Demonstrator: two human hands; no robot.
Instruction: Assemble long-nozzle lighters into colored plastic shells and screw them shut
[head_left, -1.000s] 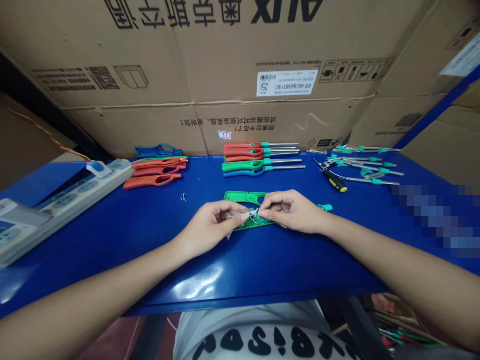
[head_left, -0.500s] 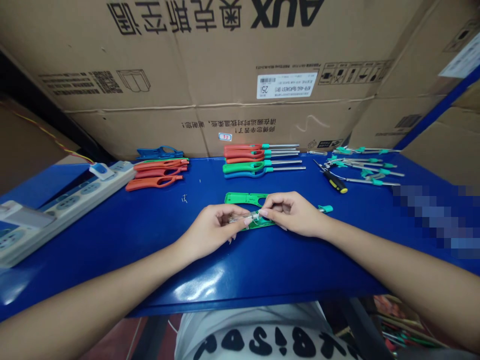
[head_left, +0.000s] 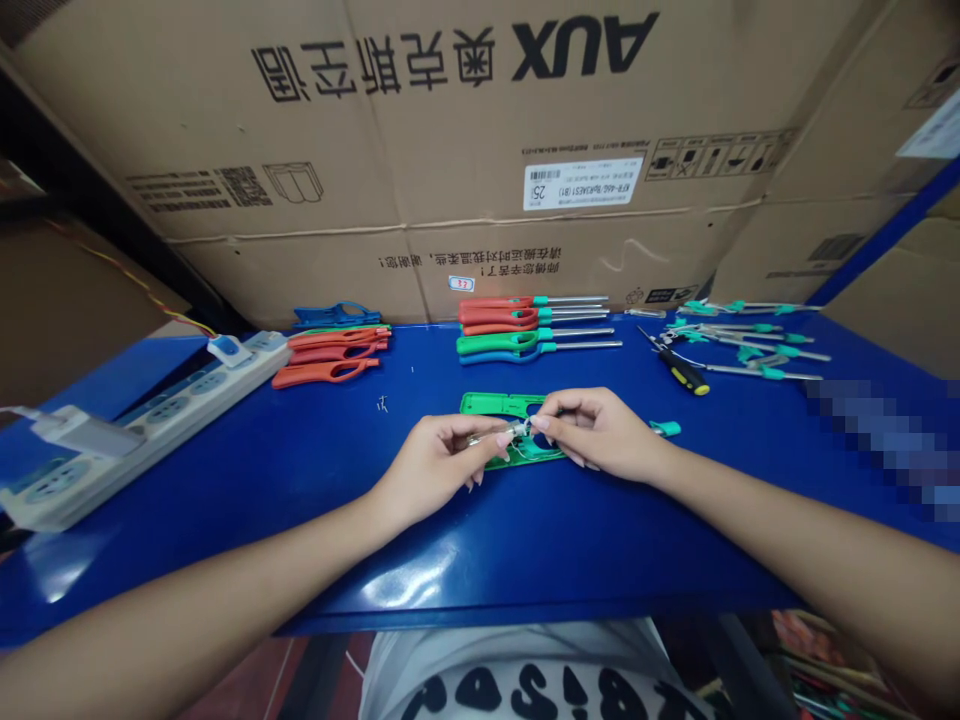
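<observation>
My left hand [head_left: 450,450] pinches a clear lighter gas tank [head_left: 480,437] between thumb and fingers. At the tank's right end, my right hand [head_left: 589,430] has thumb and forefinger closed on a thin white wire [head_left: 526,424]. Both hands hover over two green lighter shell halves [head_left: 491,403] on the table, one behind the other; the nearer one is partly covered by my fingers. To the right of my right hand a teal tip piece [head_left: 666,428] sticks out, with the part joining it hidden behind the hand.
Assembled lighters [head_left: 499,345] lie in a row at the back. Orange and blue shells [head_left: 330,372] are stacked left, beside a white power strip [head_left: 172,405]. Small screws [head_left: 382,404] sit nearby. On the right are a screwdriver [head_left: 682,372] and several metal rods with teal parts [head_left: 772,350].
The whole view has shifted slightly, so everything appears a little lower and further right. Both hands keep their pinch on the tank and wire, with only slight finger movement.
</observation>
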